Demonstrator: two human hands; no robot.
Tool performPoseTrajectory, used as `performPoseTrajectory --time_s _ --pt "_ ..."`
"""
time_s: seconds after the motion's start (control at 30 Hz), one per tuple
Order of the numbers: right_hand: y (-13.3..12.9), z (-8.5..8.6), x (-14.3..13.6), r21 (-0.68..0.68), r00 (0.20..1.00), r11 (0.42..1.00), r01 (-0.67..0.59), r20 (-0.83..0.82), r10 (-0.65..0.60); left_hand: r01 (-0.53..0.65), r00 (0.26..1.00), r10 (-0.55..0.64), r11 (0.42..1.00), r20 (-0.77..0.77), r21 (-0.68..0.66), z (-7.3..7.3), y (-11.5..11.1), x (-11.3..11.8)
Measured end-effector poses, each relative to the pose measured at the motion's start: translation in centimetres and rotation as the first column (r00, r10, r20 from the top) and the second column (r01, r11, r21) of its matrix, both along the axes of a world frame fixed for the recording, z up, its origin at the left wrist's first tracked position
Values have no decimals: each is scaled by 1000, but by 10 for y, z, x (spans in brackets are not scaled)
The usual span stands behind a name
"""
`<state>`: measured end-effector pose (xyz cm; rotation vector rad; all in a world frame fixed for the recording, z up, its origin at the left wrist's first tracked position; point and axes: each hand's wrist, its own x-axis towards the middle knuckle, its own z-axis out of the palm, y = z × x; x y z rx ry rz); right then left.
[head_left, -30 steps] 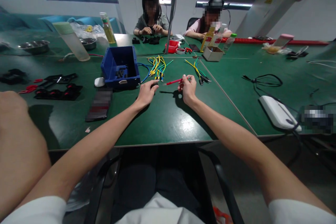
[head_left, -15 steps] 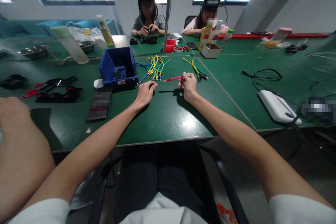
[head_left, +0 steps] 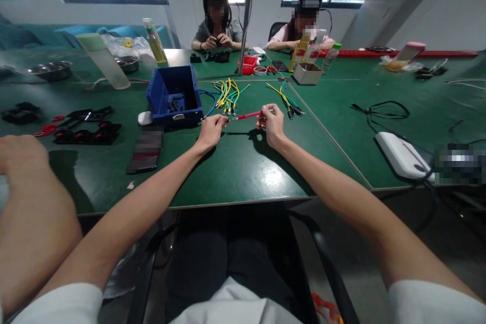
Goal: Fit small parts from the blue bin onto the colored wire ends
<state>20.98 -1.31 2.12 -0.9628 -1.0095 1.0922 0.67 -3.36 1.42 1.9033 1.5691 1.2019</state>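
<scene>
The red lead had edged closer to the left fingertips since the earlier frame, its bare end now only a small gap away. That red lead (head_left: pixel 248 116) was up in the air just over the counter (head_left: pixel 235 174), its far part pinched between the thumb and fingers of the right hand (head_left: pixel 274 125). It looked light and fairly stiff, standing out straight without a droop, and its smooth cover might have turned a little in the fingers; the red stretch behind the tip seemed the best place to grip, leaving the end free. It was slim and bright red, with a pale, metallic-looking tip pointing left. The left hand (head_left: pixel 210 133) had thumb and forefinger pressed together on what seemed a small dark piece (head_left: pixel 227 120), too tiny to make out. Just beyond lay a tangle of yellow and green leads (head_left: pixel 229 95), and to its right a smaller bunch (head_left: pixel 284 97) with dark ends. The blue bin (head_left: pixel 172 80) stood left of them, holding dark parts, a white case (head_left: pixel 145 118) beside it. Across the counter, two people sat, one fingering small black pieces.
</scene>
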Motion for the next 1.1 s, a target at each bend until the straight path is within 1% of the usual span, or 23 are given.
performPoseTrajectory --time_s 0.27,0.47,0.63,0.77,0.97,1.1 --pt "-2 0 -1 71 999 997 -34 31 32 45 994 -48 999 103 28 -5 2 0" --pt "-1 -1 -2 93 998 994 -52 40 48 56 990 -58 998 132 17 -8 6 -1" --pt "0 -4 -1 152 998 986 -65 36 60 53 989 -55 998 134 16 -11 8 -2" --pt "1 -5 0 167 994 984 -66 95 51 59 986 -61 998 152 16 -13 11 -3" --pt "3 -3 1 165 980 984 -71 193 39 59 972 -55 998 227 -11 -15 12 -3" --pt "-1 -1 0 195 969 974 -115 237 67 41 968 -30 998 251 -40 -14 10 -1"
